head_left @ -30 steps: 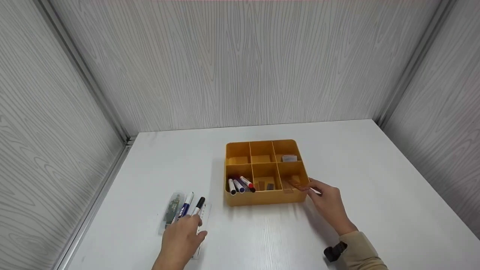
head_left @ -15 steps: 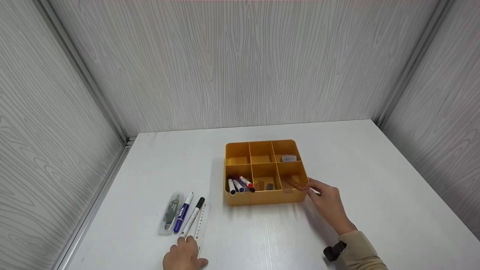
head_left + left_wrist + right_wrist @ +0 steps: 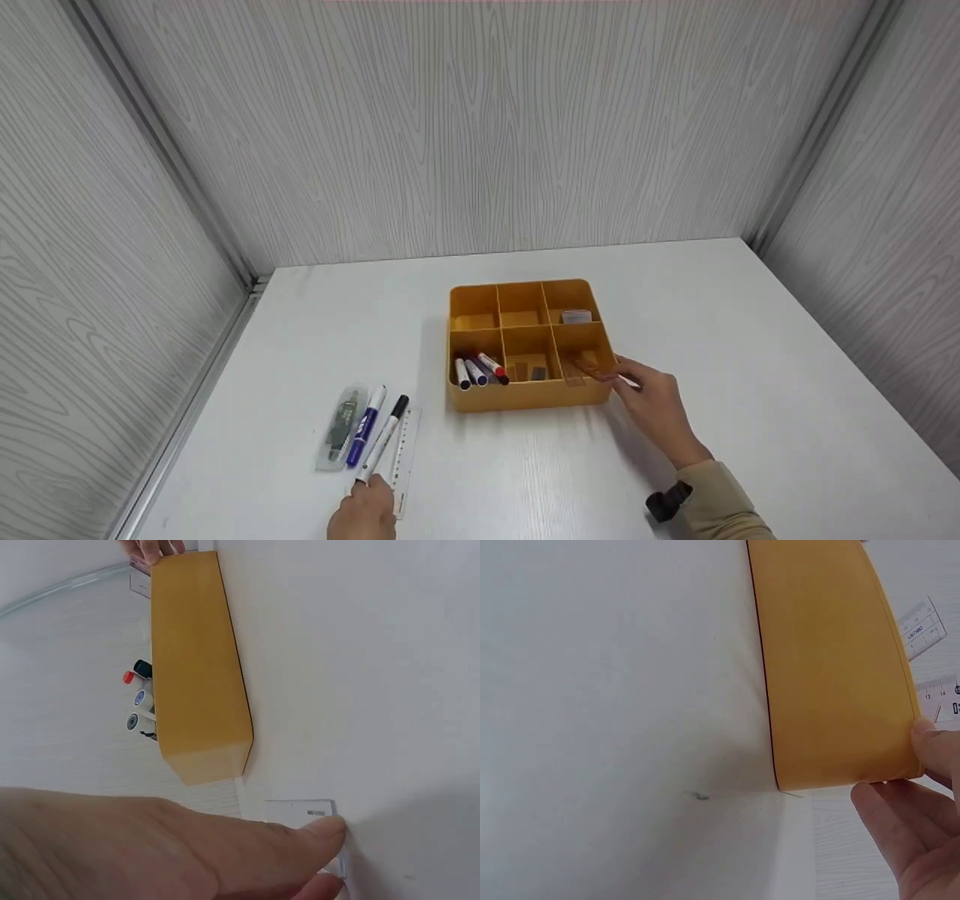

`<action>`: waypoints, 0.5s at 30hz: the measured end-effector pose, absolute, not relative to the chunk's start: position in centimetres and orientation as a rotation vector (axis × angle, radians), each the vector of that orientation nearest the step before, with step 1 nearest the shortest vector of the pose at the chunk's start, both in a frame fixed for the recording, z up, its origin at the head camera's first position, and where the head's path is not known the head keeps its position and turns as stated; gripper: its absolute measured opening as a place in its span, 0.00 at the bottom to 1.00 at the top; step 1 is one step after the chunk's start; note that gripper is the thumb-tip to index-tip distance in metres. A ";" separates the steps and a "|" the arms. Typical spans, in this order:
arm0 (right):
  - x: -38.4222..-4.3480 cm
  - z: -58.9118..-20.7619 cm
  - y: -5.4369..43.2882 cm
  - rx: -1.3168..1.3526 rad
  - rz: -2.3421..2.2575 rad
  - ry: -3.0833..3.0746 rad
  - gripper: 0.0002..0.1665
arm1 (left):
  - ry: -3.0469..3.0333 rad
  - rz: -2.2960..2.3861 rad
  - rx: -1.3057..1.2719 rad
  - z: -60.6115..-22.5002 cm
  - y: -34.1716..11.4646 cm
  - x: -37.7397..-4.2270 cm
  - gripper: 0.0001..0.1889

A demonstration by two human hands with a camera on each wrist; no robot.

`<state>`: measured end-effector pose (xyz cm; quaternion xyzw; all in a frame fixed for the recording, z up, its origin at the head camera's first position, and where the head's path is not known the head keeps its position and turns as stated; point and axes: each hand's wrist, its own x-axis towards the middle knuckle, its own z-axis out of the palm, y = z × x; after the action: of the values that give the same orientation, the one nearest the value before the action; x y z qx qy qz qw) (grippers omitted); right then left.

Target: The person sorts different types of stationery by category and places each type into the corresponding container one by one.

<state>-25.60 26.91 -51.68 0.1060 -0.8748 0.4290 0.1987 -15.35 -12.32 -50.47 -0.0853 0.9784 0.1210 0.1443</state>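
Note:
A yellow organizer box point(image 3: 529, 396) with several compartments stands mid-table. My right hand point(image 3: 654, 409) grips its front right corner, thumb at the rim and fingers against the outer side. My left hand point(image 3: 363, 511) is at the near end of a white marker point(image 3: 382, 444) with a black cap. A clear ruler point(image 3: 405, 457) lies just right of that marker. In the left wrist view, my thumb overlaps the ruler's end point(image 3: 300, 810); I cannot tell whether the fingers pinch anything. Left of the marker lie a blue marker point(image 3: 364, 427) and a clear case point(image 3: 341, 431) with a dark green item inside.
Several markers point(image 3: 474, 371) lean in the box's front left compartment. Clear rulers point(image 3: 921, 628) stick out over its front right part. A small pale block point(image 3: 577, 316) sits in the back right compartment. Wood-grain panels point(image 3: 480, 135) enclose the table's back and sides.
My left hand has drawn back toward the near edge, from over the markers to the white marker's near end, uncovering the blue marker and clear case. The right hand keeps its place.

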 end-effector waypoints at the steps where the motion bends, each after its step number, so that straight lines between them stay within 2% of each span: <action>1: -25.6 -51.7 26.9 0.299 1.198 -2.444 0.11 | 2.821 0.351 -0.236 -50.5 -12.4 -15.3 0.14; 4: -25.6 -51.7 26.9 0.306 1.194 -2.437 0.11 | 2.826 0.373 -0.239 -50.5 -12.4 -15.4 0.15; 10: -25.7 -51.8 27.0 0.292 1.189 -2.440 0.11 | 2.771 0.362 -0.276 -50.5 -11.8 -15.8 0.27; 15: -25.7 -51.9 27.0 0.291 1.177 -2.443 0.10 | 2.741 0.375 -0.302 -50.6 -11.5 -16.1 0.24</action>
<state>-25.66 26.97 -51.86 0.1045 -0.8766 0.4223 0.2057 -16.06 -11.51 -50.61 -0.1069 0.9691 0.1325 0.1783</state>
